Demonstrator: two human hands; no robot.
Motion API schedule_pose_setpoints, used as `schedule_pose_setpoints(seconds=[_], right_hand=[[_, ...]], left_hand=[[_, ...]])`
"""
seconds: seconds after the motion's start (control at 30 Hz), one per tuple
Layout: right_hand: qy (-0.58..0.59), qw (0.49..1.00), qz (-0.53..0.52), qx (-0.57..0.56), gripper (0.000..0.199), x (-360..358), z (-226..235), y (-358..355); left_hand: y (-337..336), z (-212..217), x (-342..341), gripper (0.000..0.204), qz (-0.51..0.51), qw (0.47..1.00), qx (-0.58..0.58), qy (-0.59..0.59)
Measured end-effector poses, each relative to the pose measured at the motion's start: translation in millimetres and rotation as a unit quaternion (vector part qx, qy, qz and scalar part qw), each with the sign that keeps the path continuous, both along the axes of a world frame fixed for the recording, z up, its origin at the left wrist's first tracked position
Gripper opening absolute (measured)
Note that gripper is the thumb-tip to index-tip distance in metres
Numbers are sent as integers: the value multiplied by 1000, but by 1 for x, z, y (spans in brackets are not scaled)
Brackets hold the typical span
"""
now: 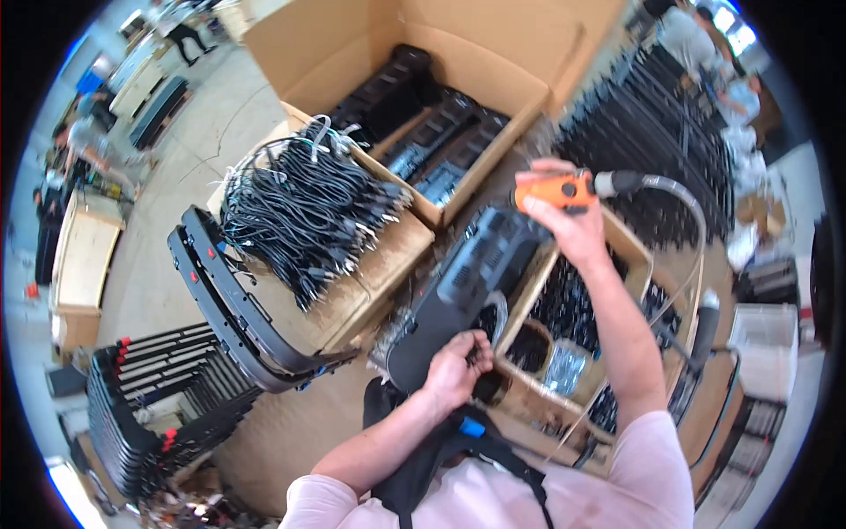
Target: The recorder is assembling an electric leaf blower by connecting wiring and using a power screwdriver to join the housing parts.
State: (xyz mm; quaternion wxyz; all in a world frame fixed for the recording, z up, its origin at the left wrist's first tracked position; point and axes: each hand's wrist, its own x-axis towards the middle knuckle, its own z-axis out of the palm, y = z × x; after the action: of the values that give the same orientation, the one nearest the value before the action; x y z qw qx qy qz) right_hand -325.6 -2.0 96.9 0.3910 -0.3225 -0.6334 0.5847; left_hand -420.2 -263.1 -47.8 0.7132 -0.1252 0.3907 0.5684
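My right hand [573, 220] is wrapped round an orange power tool [553, 190], at the far end of a long black plastic housing [480, 264]. A grey hose [670, 187] runs from the tool's right end. The tool's tip is hidden, so I cannot tell whether it touches the housing. My left hand [454, 370] is at the housing's near end, fingers curled in. Something small and dark shows at its fingertips, too small to name.
An open cardboard box [432, 212] of black housings stands ahead, beside a heap of black cables [308, 212]. Wooden bins [529, 383] of small dark parts lie right. Curved black frames [238, 300] stand left, stacked black frames [132, 397] lower left. People work at both far sides.
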Motion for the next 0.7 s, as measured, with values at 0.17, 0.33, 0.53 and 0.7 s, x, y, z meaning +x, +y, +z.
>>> schedule_pose_setpoints(seconds=[0.17,0.33,0.53,0.7], right_hand=[[11,997,-68,22,50,78,8,-64],[17,970,-244,2,56,171,24,-184],[56,902,-428,17,60,235,48,-350],[96,843,-529,-2,61,260,38,-498]], left_hand=[[-20,-15,-2,30,-48,998,4,27],[-32,-21,26,31,-161,983,22,81],[-41,-63,35,41,-406,789,208,412],[-50,-31,28,35,-444,649,303,539]])
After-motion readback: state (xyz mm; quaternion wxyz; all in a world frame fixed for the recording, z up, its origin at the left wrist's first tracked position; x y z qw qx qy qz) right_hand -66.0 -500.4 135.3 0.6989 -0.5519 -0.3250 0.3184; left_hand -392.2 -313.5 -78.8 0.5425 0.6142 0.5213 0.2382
